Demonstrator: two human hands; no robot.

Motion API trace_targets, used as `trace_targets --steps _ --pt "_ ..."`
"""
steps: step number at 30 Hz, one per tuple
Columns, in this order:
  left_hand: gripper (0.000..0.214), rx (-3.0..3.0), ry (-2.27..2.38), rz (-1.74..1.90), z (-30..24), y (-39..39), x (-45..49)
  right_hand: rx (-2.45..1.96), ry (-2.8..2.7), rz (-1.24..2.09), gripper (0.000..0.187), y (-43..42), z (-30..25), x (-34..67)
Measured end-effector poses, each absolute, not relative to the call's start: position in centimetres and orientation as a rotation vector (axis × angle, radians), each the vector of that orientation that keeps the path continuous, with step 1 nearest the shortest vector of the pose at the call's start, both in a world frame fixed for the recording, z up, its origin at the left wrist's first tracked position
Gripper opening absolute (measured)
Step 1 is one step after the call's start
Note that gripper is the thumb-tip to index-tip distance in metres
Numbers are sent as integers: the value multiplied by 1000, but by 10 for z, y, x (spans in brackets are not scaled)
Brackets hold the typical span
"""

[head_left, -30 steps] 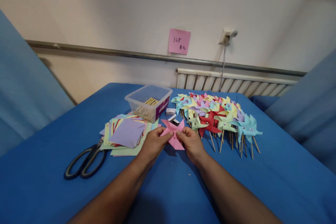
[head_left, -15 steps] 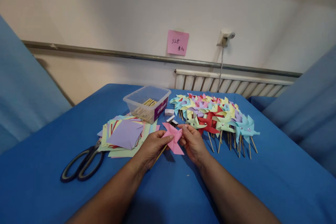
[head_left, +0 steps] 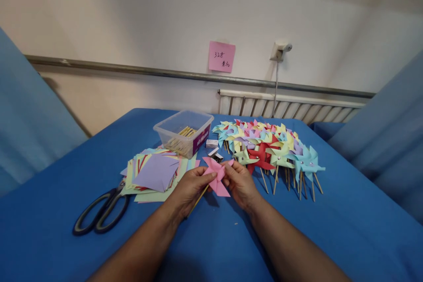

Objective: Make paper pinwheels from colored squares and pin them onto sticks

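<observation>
A pink paper pinwheel (head_left: pixel 218 178) is held up between my two hands over the table. My left hand (head_left: pixel 191 187) is closed on its left side, thumb near the folded centre. A thin wooden stick (head_left: pixel 198 202) runs down and left from under that same hand. On the other side, my right hand (head_left: pixel 241 184) pinches the pinwheel's right edge between thumb and finger. Just behind the pinwheel stands a small open box (head_left: pixel 216 157) with dark contents too small to make out. The tips of some fingers are hidden behind the paper.
Coloured paper squares (head_left: pixel 157 172) are stacked to the left, with large scissors (head_left: pixel 102 211) beside them. A clear plastic tub (head_left: pixel 165 131) holds wooden sticks. A small white box (head_left: pixel 212 143) is next to it. Many finished pinwheels (head_left: pixel 261 156) stand at the right on the blue cloth (head_left: pixel 343 220).
The whole view has shifted slightly. Both hands stay on the pink pinwheel, and my right fingers have moved a little at its right edge.
</observation>
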State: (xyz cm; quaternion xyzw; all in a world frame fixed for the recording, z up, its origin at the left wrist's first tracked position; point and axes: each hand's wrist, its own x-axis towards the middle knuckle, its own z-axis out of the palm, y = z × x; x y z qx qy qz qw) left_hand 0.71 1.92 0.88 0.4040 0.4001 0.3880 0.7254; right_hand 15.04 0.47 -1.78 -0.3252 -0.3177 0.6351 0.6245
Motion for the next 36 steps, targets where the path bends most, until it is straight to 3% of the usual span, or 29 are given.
trace_targets --steps 15,25,31,36 --pt "28 878 867 817 11 17 5 -858 -678 1336 41 12 -25 153" --pt "29 849 874 818 14 17 7 -742 -641 1414 31 10 -21 154" --pt "26 841 834 799 12 16 7 -776 -637 1375 35 11 -22 155" --pt "22 758 818 713 12 19 4 -569 -604 1555 29 5 -9 159"
